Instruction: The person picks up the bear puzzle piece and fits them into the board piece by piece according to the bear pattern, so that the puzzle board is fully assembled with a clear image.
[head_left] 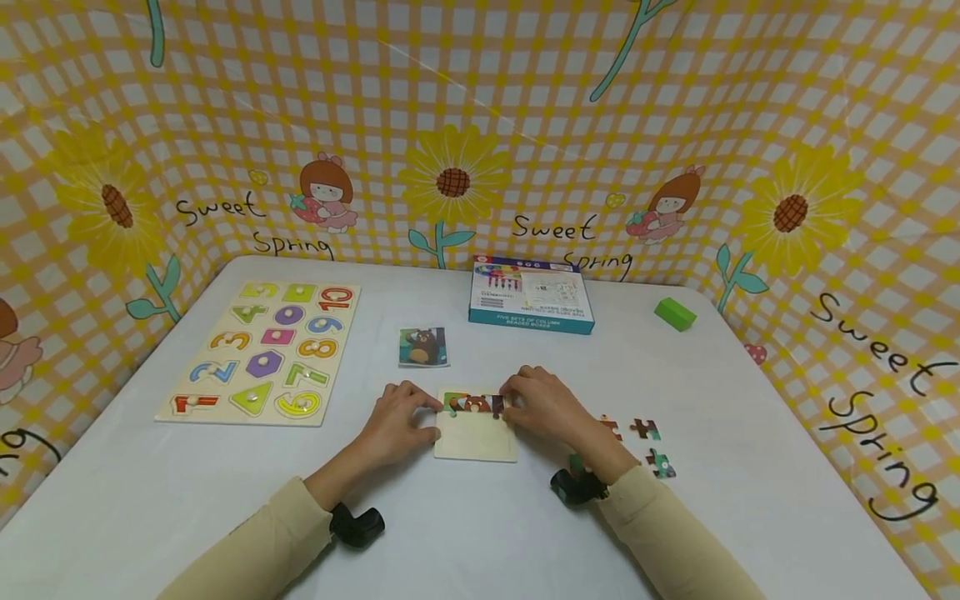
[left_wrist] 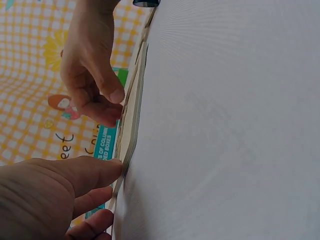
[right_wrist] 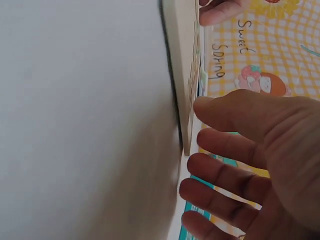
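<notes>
Only the far strip of the board (head_left: 476, 440) was filled: a row of pieces (head_left: 474, 403) was laid along its far edge, and the larger near part was left bare. Whether the row's right end was fully seated could not be told, as it was partly covered by the right hand (head_left: 546, 404). Loose pieces (head_left: 662, 463) were scattered right of the board, some partly hidden, so no sure count could be made. From this, the work was judged to be well short of half done.

The board was pale, thin and squarish, set on the table (head_left: 450, 533). In the row, a brown bear's face was shown between green at the left and a dark patch at the right.

The board's left edge was touched by the left hand (head_left: 397, 422), its thumb and fingers parted. At the board's far right corner, the right hand's fingers were seen spread in the right wrist view, with no piece seen pinched. Beyond the board, a bear card (head_left: 424, 346) and a box (head_left: 531, 296) were placed.
</notes>
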